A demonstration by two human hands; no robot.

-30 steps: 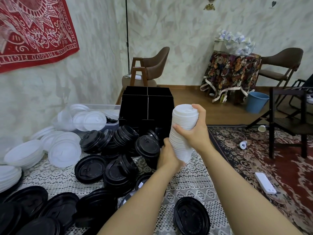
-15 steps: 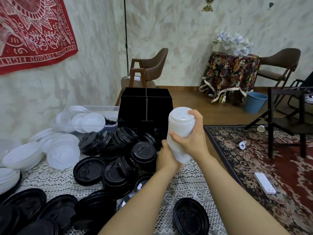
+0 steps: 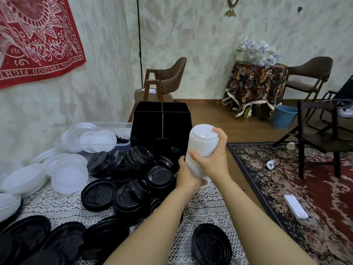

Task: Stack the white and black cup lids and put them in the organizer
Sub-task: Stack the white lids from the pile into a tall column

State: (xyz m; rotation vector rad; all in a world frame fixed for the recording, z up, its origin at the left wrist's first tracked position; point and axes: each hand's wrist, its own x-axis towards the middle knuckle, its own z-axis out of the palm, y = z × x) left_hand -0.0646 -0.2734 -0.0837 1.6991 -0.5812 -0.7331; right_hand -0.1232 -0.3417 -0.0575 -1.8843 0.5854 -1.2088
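Both hands clamp one white stack (image 3: pixel 200 144) of lids, held in the air near upright over the right side of the table (image 3: pixel 206 203). It sits just in front of the organizer (image 3: pixel 162 121), at its right front corner. Cannot tell if stack and organizer touch.

Left hand (image 3: pixel 186 176): low on the stack, fingers curled round its bottom end from the left, back of hand to the camera. Forearm runs up from the lower middle of view.

Right hand (image 3: pixel 212 161): higher, wrapped round the stack's middle from the right. Thumb lies across the near side and a finger hooks over the top rim. Forearm comes in from the lower right. The two hands touch, right above left.

Organizer: black, upright, at the far side of the table, its top split by a cross into four compartments. Insides are dark, contents cannot be told.

Black lids (image 3: pixel 133 169): a big loose heap left of the hands, some in short stacks lying on their sides, butting against the organizer's front. More lie flat along the near left edge. One black lid (image 3: pixel 211 243) lies alone between the forearms, near the table's front.

White lids (image 3: pixel 68 175): loose ones and low piles at the far left of the table, and more in a clear bin (image 3: pixel 114 125) just left of the organizer.

Off the table: patterned rug (image 3: pixel 286 188) on the floor to the right, with a white remote (image 3: pixel 295 206) lying on it. A blue bucket (image 3: pixel 284 119) stands further back.
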